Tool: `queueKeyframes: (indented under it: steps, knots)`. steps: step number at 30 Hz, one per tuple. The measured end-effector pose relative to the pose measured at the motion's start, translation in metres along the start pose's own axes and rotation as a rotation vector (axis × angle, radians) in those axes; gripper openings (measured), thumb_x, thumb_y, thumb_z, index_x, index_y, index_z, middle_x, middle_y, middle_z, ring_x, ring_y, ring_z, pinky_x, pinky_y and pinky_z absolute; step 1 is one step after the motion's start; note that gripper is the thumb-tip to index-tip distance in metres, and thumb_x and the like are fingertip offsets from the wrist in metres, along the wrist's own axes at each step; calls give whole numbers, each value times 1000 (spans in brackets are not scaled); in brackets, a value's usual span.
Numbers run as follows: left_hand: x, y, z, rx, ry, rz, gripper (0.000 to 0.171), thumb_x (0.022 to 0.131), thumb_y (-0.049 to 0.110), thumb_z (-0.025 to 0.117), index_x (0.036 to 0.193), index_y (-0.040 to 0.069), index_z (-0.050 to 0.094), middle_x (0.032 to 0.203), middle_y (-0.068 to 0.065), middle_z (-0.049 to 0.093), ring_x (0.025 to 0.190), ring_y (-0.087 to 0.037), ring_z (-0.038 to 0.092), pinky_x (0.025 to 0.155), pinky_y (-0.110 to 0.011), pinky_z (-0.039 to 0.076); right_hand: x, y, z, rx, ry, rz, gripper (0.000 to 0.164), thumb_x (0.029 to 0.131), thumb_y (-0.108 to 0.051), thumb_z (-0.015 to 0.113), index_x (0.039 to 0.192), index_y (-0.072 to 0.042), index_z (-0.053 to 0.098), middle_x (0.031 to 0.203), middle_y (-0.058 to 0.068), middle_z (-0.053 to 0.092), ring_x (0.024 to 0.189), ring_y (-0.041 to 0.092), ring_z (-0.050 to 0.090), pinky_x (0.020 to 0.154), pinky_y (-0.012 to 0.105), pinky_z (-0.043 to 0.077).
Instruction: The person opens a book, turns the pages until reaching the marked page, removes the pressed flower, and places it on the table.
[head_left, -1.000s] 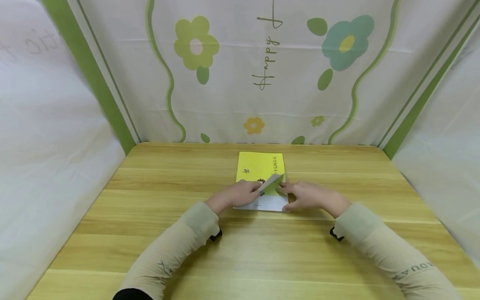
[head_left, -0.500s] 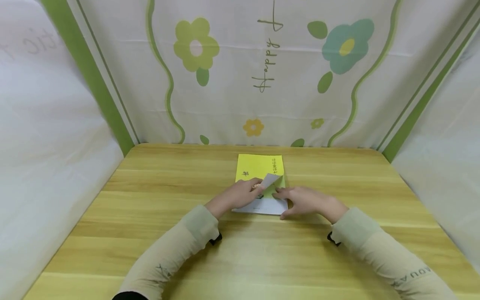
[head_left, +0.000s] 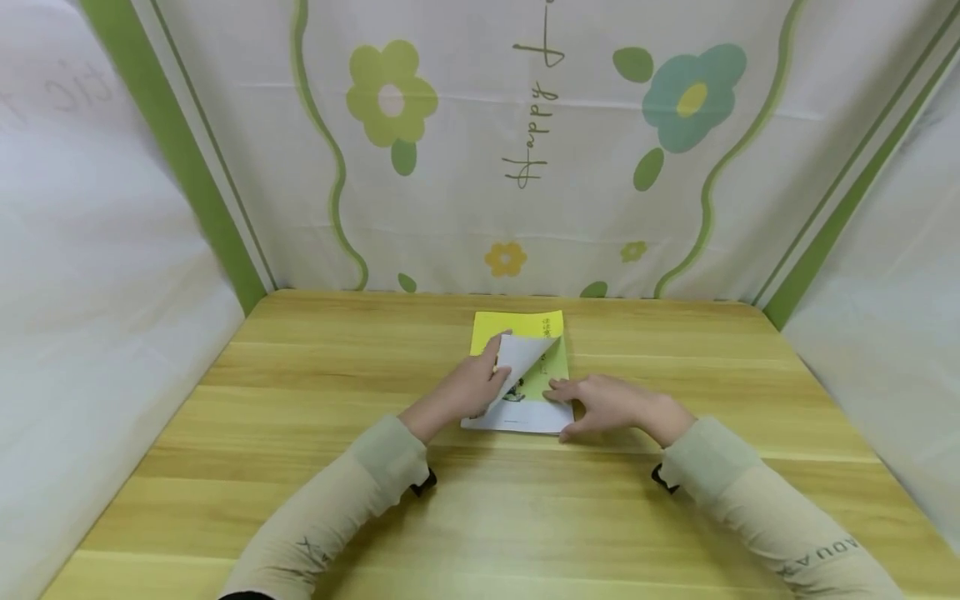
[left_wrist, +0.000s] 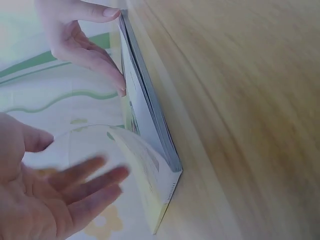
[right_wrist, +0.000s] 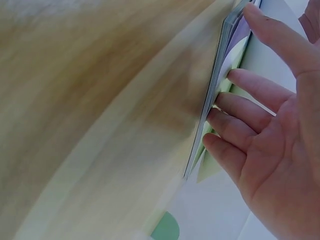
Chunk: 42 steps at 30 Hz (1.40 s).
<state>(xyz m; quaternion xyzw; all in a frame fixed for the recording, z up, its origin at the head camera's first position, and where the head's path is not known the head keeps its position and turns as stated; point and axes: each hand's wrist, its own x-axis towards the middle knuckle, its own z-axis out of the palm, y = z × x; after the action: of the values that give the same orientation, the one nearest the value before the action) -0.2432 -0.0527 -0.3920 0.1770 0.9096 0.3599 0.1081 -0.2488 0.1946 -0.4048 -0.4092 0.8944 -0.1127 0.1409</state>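
Observation:
A thin booklet [head_left: 551,379] with a yellow front and Chinese lettering lies on the wooden table. My left hand [head_left: 465,385] holds its cover [head_left: 519,354] between thumb and fingers, bending it up and leftward so the white underside shows. In the left wrist view the cover [left_wrist: 142,165] arches from the spine to the thumb. Under it is a light green page with a small figure and a white lower band. My right hand [head_left: 606,402] rests at the right edge, fingertips [right_wrist: 225,96] on the page and thumb by the lower corner.
The wooden table [head_left: 480,517] stretches around the booklet toward me. A white curtain [head_left: 450,200] with printed flowers hangs behind the table's far edge, and white cloth sides [head_left: 112,275] stand left and right.
My left hand has lifted the cover further, moving it up and to the left, so more of its white underside and the green page shows. The right hand has stayed nearly in place.

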Motion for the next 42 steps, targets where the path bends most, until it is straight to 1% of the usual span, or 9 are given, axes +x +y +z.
queueKeyframes:
  steps: [2, 5, 9, 14, 18, 24, 31, 36, 42]
  knots:
    - [1, 0, -1, -1, 74, 32, 72, 98, 25, 47, 150, 28, -3, 139, -16, 42, 46, -19, 51, 45, -33, 47, 0, 0, 0, 0, 0, -1, 72, 78, -52, 68, 133, -8, 52, 139, 15, 43, 125, 28, 43, 100, 43, 36]
    - [2, 2, -2, 50, 199, 93, 84, 94, 17, 55, 149, 29, -6, 150, -9, 26, 82, -24, 62, 70, -35, 53, -1, 0, -1, 10, -1, 3, 72, 78, -51, 68, 132, -8, 53, 139, 14, 42, 126, 28, 42, 100, 43, 36]
    - [2, 4, -5, 167, 314, 155, 86, 88, 10, 60, 151, 22, 3, 155, -4, 8, 137, -27, 21, 104, -47, 28, -1, -1, -2, 17, 1, 4, 71, 78, -51, 69, 132, -7, 53, 138, 15, 42, 125, 28, 42, 100, 43, 36]
    - [-3, 5, -6, 386, 380, 202, 85, 84, 7, 61, 150, 26, 11, 153, -6, -17, 138, -36, -6, 98, -67, 17, -1, 0, -2, 1, -1, 4, 72, 78, -53, 68, 132, -8, 53, 138, 14, 43, 124, 28, 43, 99, 43, 37]
    - [-7, 7, -7, 607, 423, 254, 85, 80, 2, 61, 149, 26, 20, 152, -12, -21, 135, -36, -20, 99, -69, 9, -1, -1, -2, 7, -6, 10, 71, 77, -53, 68, 132, -9, 53, 138, 14, 43, 124, 29, 44, 98, 43, 38]
    - [-13, 10, -9, 828, 399, 308, 82, 78, -1, 67, 147, 23, 30, 153, -14, -13, 137, -34, -18, 100, -67, 6, -2, -3, -4, 23, -12, 38, 70, 77, -51, 70, 132, -11, 54, 139, 13, 42, 124, 27, 44, 98, 42, 38]
    - [-16, -2, -12, 1007, 291, 252, 72, 80, -6, 65, 143, 18, 38, 155, -11, -7, 139, -33, -8, 105, -61, 10, -2, -2, -3, 5, -15, 55, 71, 76, -53, 69, 132, -13, 54, 140, 9, 41, 125, 22, 42, 99, 38, 38]
    - [-17, -18, -16, 942, 163, 144, 58, 89, 7, 56, 143, 16, 37, 155, -8, -5, 139, -32, -9, 106, -58, 5, -2, -2, -2, 10, -18, 52, 72, 76, -54, 69, 133, -14, 53, 141, 9, 40, 126, 23, 40, 100, 39, 37]
    - [-19, -33, -21, 858, 124, 81, 53, 98, 33, 43, 147, 18, 30, 155, -7, -5, 139, -31, -9, 108, -54, -1, -2, -1, -3, 17, -22, 62, 72, 76, -54, 69, 134, -15, 52, 142, 7, 38, 128, 22, 38, 102, 39, 34]
